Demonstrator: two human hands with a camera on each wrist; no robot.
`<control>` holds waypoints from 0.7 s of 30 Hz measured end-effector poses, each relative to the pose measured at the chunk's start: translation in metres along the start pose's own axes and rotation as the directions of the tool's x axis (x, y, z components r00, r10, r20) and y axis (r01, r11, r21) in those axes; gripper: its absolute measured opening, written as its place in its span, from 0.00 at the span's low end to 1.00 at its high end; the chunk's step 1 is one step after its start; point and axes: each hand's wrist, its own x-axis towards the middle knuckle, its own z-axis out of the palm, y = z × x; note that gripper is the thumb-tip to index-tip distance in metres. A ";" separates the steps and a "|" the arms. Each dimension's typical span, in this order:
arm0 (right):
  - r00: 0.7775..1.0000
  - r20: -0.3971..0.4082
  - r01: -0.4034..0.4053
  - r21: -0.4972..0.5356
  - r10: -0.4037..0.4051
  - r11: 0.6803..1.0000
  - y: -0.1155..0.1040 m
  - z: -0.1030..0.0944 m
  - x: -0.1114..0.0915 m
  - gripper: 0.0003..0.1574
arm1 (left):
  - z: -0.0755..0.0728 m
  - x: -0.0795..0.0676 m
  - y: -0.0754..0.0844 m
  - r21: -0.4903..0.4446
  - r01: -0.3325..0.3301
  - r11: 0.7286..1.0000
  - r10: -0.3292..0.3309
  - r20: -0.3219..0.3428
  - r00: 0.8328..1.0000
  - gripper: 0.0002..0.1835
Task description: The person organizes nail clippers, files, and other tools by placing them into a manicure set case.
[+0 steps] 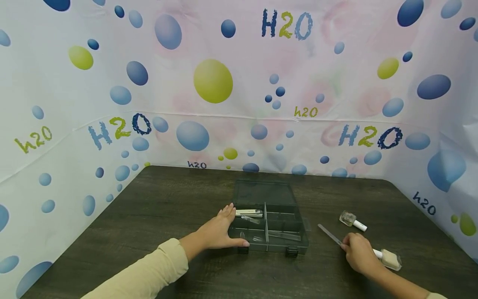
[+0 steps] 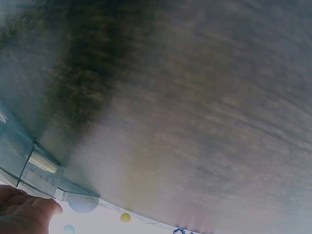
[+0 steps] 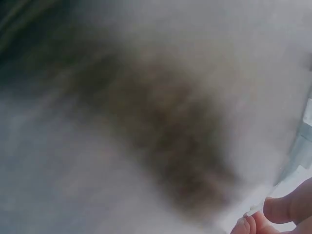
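A dark see-through compartment box stands on the table with its lid raised at the back. My left hand rests along the box's left side, thumb out straight at the front edge, fingers stretched toward the back corner. Inside the box lie a pale nail clipper and several small clear pieces. Right of the box, my right hand pinches one end of a thin pale nail file between thumb and fingers. In the right wrist view, the thumb presses on the file.
A clear nail polish bottle with a white cap lies behind the right hand. A cream nail polish bottle lies beside that hand, its white cap partly hidden. The dark wooden table ends at a printed backdrop.
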 end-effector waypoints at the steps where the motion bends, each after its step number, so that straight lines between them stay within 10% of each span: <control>1: 1.000 -0.017 0.004 0.008 -0.004 1.000 -0.001 -0.001 0.000 0.05 | 0.000 0.000 0.000 0.001 -0.001 1.000 0.001 -0.001 1.000 0.56; 11: 0.986 -0.142 0.097 0.055 -0.089 0.994 -0.014 -0.017 0.008 0.03 | -0.001 0.000 0.001 0.029 0.000 1.000 0.001 -0.001 1.000 0.56; 21: 0.969 -0.041 0.248 0.126 -0.245 0.960 -0.036 -0.027 0.017 0.02 | -0.003 0.000 0.003 0.045 0.010 0.999 -0.010 0.002 1.000 0.55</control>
